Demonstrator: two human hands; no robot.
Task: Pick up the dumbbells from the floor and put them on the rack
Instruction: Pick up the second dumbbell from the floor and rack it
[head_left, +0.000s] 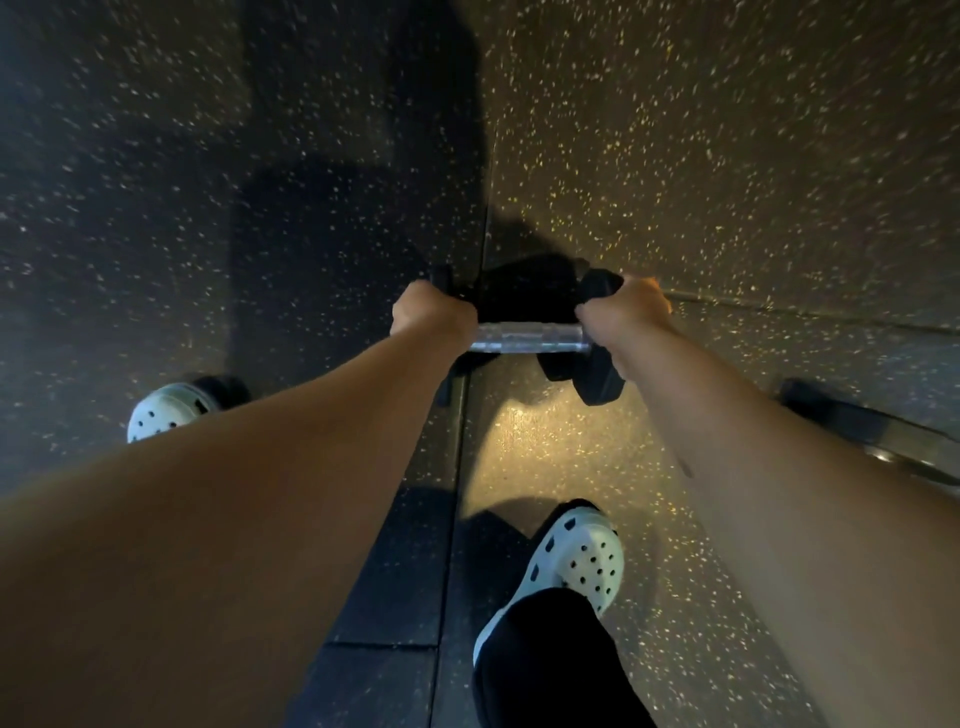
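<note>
A black dumbbell (527, 339) with a shiny metal handle hangs crosswise above the speckled rubber floor. My left hand (431, 317) is wrapped around its left weight head, which it mostly hides. My right hand (626, 312) is closed over the right weight head. The bare handle shows between the two hands. No rack is in view.
My two feet in white perforated clogs stand on the floor, one at the left (169, 410) and one at the lower middle (576, 561). A dark object with a metal part (862, 431), possibly another dumbbell, lies at the right edge. The floor (727, 156) is dim and blurred.
</note>
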